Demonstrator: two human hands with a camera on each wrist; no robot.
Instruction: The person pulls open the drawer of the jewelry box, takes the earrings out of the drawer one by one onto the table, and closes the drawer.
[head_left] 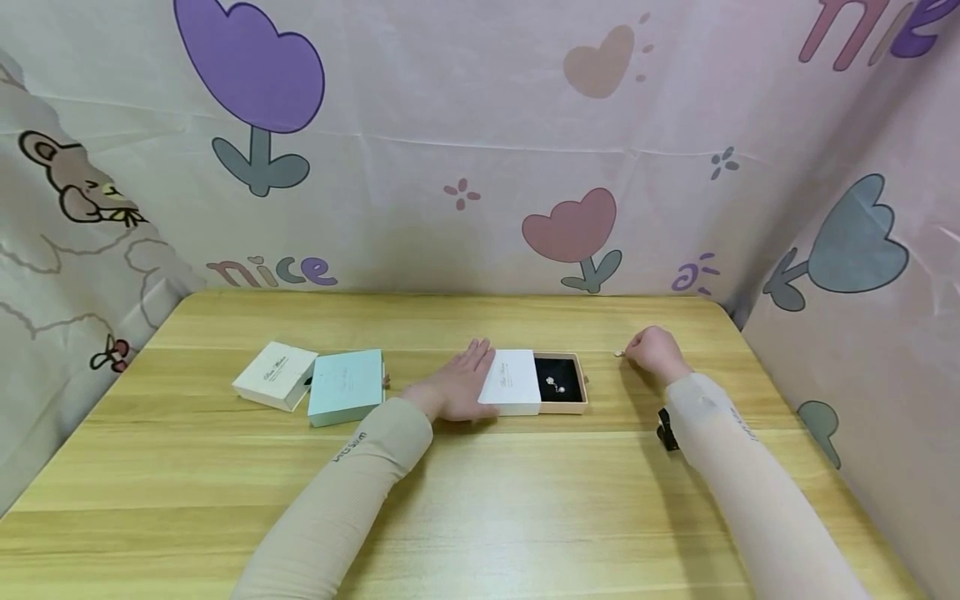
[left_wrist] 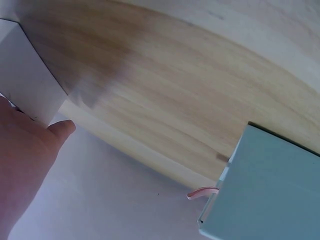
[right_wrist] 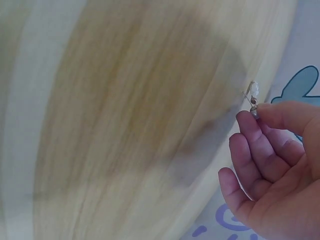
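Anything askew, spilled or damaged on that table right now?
Yes: the leftmost white box sits turned at an angle beside the straighter teal box. I see nothing spilled or damaged. The rightmost white box is partly slid open, but that seems deliberate, as the right hand pinches an earring-like piece.

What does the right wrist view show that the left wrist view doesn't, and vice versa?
Right wrist only: the right hand pinching a small jewelry piece, plus a blue-grey print.
Left wrist only: the left hand touching a white box; a teal box with a pink tab.
Both: wooden tabletop, pale backdrop.
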